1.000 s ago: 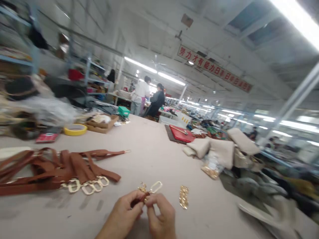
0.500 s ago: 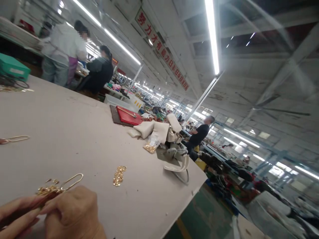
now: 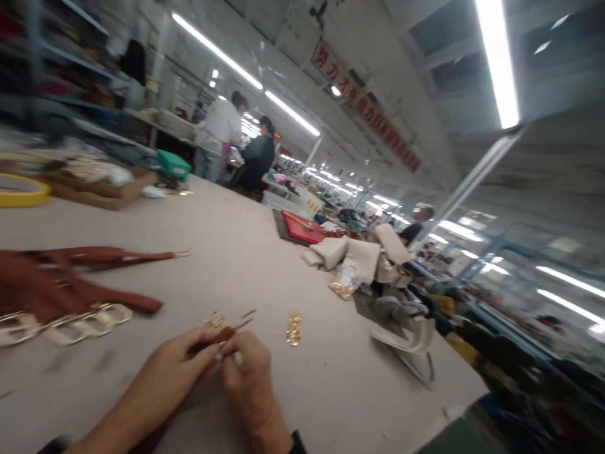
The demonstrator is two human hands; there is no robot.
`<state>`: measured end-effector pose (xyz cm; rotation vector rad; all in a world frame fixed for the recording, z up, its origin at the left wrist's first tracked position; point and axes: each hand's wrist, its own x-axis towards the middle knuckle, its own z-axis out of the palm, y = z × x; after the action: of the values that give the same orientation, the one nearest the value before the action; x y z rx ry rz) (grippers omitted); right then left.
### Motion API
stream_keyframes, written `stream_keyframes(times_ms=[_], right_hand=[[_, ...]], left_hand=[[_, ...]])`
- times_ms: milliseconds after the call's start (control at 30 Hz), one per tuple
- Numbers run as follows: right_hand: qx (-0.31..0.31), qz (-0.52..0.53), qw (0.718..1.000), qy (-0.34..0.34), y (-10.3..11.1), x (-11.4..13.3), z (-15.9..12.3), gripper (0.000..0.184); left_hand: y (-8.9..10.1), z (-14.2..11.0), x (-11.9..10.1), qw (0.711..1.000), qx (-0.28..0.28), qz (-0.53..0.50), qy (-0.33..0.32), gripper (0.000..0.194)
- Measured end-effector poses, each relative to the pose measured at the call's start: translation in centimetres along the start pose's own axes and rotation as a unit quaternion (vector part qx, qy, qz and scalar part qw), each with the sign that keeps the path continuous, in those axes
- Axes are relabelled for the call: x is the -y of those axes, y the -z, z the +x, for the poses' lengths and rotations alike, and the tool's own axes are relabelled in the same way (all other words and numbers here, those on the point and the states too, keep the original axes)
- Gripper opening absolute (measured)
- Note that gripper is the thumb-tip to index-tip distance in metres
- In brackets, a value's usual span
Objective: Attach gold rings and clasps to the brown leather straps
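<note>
My left hand (image 3: 177, 362) is closed on a brown leather strap (image 3: 155, 436), whose lower part hangs below my wrist. At the strap's end a gold metal loop (image 3: 246, 318) sticks out beyond my fingers. My right hand (image 3: 250, 372) pinches the strap's end beside the left fingertips; something small and pale shows at its fingers, too blurred to name. Just behind my hands lies a small pile of gold metal pieces (image 3: 216, 320). Another pile of gold pieces (image 3: 293, 329) sits to the right of my right hand.
Brown straps with gold buckles (image 3: 106, 315) lie at left on the table (image 3: 227, 233). Behind them are a yellow tape roll (image 3: 28, 200), a cardboard tray (image 3: 106, 197) and a green box (image 3: 172, 165). Beige bag parts (image 3: 362, 258) and a bag of gold pieces (image 3: 344, 285) are at right.
My view has swung left, so the brown straps, tape roll and cardboard tray now show. Both hands remain together on the strap and appear farther right in the picture.
</note>
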<state>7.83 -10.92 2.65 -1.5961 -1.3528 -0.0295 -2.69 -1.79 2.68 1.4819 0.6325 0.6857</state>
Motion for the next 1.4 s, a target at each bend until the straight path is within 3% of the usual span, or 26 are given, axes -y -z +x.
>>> stream_keyframes(times_ms=[67,133,400,600,767,867,967,1100,1200,1300,1400], right_hand=[[0.007,0.044,0.997,-0.067,0.3,-0.1,-0.1,0.018],[0.009,0.053,0.994,-0.094,0.5,-0.6,0.0,0.015],[-0.004,0.031,0.988,-0.149,1.9,-1.8,0.2,0.011],[0.111,-0.052,0.992,-0.029,1.8,-1.7,-0.3,0.014],[0.174,-0.197,0.960,0.099,1.3,-1.0,-0.4,0.020],[0.185,-0.253,0.940,0.132,0.8,-0.9,-0.2,0.020],[0.162,-0.221,0.957,0.093,0.4,-1.2,0.0,0.022],[0.097,-0.057,0.994,-0.011,0.6,-1.6,0.2,0.023],[0.054,0.059,0.994,-0.076,0.9,-1.4,0.2,0.015],[0.007,0.112,0.991,-0.077,0.9,-0.8,0.2,0.009],[-0.022,0.087,0.996,-0.029,0.9,-0.1,0.2,0.003]], left_hand=[[-0.2,-0.5,-1.1,0.996,0.025,-0.075,0.044,0.023],[-0.4,-0.5,-1.6,0.991,0.003,-0.119,0.060,0.020],[0.1,-0.7,-2.2,0.983,-0.020,-0.167,0.072,0.017],[1.0,0.0,-1.9,0.983,-0.040,-0.165,0.064,0.018],[1.2,-0.1,-1.8,0.984,-0.033,-0.161,0.068,0.018],[1.0,-0.2,-1.8,0.985,-0.023,-0.153,0.070,0.020],[0.8,-0.3,-1.8,0.989,-0.014,-0.133,0.065,0.021],[0.7,-0.3,-1.7,0.995,-0.013,-0.089,0.051,0.023],[0.7,-0.5,-1.6,0.997,-0.012,-0.054,0.046,0.024],[0.5,-0.7,-1.5,0.999,-0.013,-0.021,0.029,0.022],[0.2,-1.0,-1.5,1.000,-0.022,0.012,-0.006,0.015]])
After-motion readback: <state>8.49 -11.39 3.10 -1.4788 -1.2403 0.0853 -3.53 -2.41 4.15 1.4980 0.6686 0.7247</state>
